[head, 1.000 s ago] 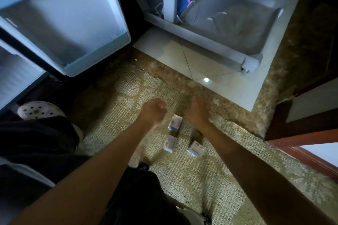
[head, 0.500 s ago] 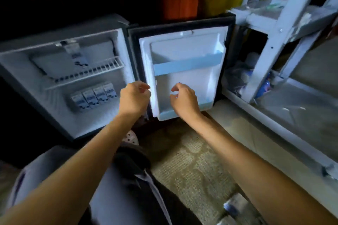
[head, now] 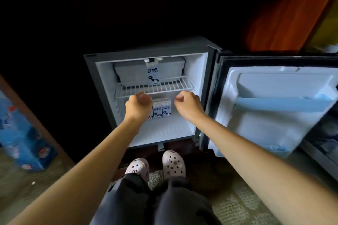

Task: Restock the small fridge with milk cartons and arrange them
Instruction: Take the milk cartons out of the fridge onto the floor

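Note:
The small fridge [head: 102, 86] stands open in front of me. On its wire shelf [head: 175, 86] one tall milk carton [head: 153, 76] stands upright. A row of small milk cartons [head: 162, 107] stands on the fridge floor below; the leftmost ones are hidden behind my left hand [head: 138, 105]. Both hands hover in front of the lower compartment with fingers curled and nothing in them. My right hand [head: 187, 105] is just right of the carton row, not touching it.
The fridge door [head: 270, 107] hangs open to the right with a blue door shelf [head: 278, 103]. A blue printed box [head: 22, 142] stands at the left. My two feet in white clogs [head: 155, 167] rest on the woven rug [head: 237, 204] before the fridge.
The view swung up from the loose cartons on the rug to the fridge, now seen straight on. Both hands rose with it and stay curled and empty.

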